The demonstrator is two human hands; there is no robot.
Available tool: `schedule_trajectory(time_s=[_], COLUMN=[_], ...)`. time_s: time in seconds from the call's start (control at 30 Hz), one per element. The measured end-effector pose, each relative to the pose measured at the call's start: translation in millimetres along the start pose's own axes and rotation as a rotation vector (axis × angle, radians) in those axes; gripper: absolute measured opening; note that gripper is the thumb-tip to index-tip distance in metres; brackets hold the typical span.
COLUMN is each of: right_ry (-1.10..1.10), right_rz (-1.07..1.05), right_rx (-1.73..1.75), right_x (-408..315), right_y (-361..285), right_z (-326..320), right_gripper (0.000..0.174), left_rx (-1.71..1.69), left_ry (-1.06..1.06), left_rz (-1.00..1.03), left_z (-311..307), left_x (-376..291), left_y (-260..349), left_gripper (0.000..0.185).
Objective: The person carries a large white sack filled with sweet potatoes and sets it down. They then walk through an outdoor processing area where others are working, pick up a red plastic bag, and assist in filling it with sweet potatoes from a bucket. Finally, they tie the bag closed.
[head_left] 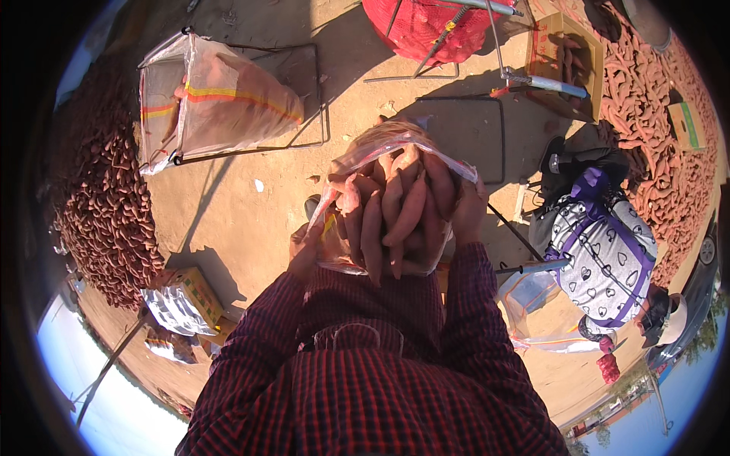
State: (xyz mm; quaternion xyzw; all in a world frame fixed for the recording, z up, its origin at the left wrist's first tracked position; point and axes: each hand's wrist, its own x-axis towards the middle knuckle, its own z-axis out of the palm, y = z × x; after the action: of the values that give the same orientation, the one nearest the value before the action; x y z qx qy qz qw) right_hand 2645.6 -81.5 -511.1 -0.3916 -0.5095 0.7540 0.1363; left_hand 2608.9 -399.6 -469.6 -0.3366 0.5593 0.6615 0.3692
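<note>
A clear plastic bag (pixel 327 206) full of reddish sweet potatoes (pixel 408 214) is right in front of my body. Its mouth is spread wide towards me, and the uppermost sweet potatoes reach out over the near edge. My left hand (pixel 303 246) grips the rim at the left side. On the opposite side, my right hand (pixel 471 206) has hold of the rim near its upper right corner. The bag's lower part and what it rests on are hidden.
Upper left, a striped plastic bag (pixel 228 108) hangs in a metal frame (pixel 322 97). A red mesh sack (pixel 428 28) and cardboard box (pixel 596 68) are ahead. Sweet potato heaps flank me, left (pixel 111 228) and right (pixel 644 114). A person (pixel 604 245) is low at right.
</note>
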Motion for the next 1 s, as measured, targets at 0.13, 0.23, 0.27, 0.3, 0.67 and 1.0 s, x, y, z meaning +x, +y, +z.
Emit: schedule_trajectory(time_s=[0.13, 0.23, 0.27, 0.3, 0.67, 1.0], right_ry=[0.16, 0.297, 0.355, 0.423, 0.138, 0.119], right_rz=[0.041, -0.026, -0.055, -0.081, 0.078, 0.171], right_rx=[0.044, -0.254, -0.462, -0.677, -0.716, -0.582], right_x=[-23.2, -47.5, -48.9, -51.1, -44.7, -127.4], right_y=[-9.2, -5.6, 11.9, 17.1, -0.2, -31.4], right_z=[21.7, 27.3, 12.9, 2.0, 4.3, 41.6], right_gripper=[0.027, 0.028, 0.029, 0.03, 0.047, 0.044], left_rx=[-0.107, -0.16, -0.177, -0.188, -0.156, -0.059], left_ry=[-0.031, -0.051, -0.063, -0.058, -0.132, 0.006], left_rz=[-0.045, -0.075, -0.083, -0.077, -0.076, 0.278], left_z=[-7.6, -23.4, -27.0, -26.5, -51.2, -92.2], left_x=[-4.9, -6.4, -7.6, -11.9, -3.3, -66.6], left_y=[-9.3, -19.5, -23.5, -23.6, -69.1, -46.2], left_gripper=[0.019, 0.018, 0.017, 0.014, 0.016, 0.013])
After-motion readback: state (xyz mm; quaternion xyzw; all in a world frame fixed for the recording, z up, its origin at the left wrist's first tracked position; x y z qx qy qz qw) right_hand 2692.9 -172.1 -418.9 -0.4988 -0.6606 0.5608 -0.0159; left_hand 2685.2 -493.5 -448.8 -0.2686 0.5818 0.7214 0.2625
